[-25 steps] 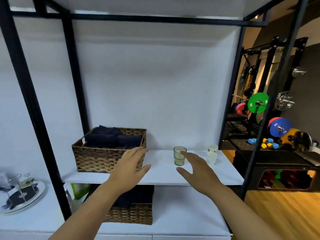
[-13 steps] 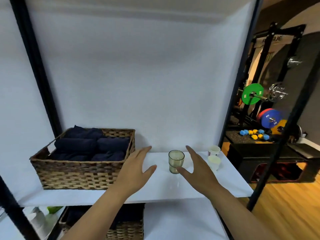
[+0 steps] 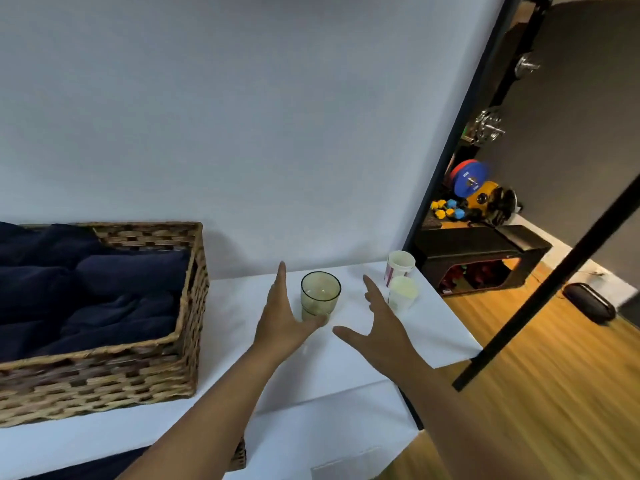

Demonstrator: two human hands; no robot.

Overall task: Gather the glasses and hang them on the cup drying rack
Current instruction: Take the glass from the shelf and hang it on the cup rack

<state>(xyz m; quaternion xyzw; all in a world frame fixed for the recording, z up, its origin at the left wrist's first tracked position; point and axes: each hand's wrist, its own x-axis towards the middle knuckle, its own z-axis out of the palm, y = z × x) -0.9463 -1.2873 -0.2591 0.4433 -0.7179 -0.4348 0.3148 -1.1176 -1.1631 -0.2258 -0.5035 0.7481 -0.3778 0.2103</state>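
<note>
Nearest, the left hand [image 3: 282,325] reaches over the white shelf [image 3: 346,368], fingers straight and together, thumb at the base of the green glass [image 3: 320,296]; whether it touches is unclear. Right of the glass, the right hand [image 3: 379,332] hovers, fingers spread. Beyond it stand two white cups [image 3: 401,278]. Left of the glass sits a wicker basket [image 3: 138,372].

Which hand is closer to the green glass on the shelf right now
Left. The left hand is open right beside the green glass, thumb at its base. The right hand is open farther off on its other side.
</note>
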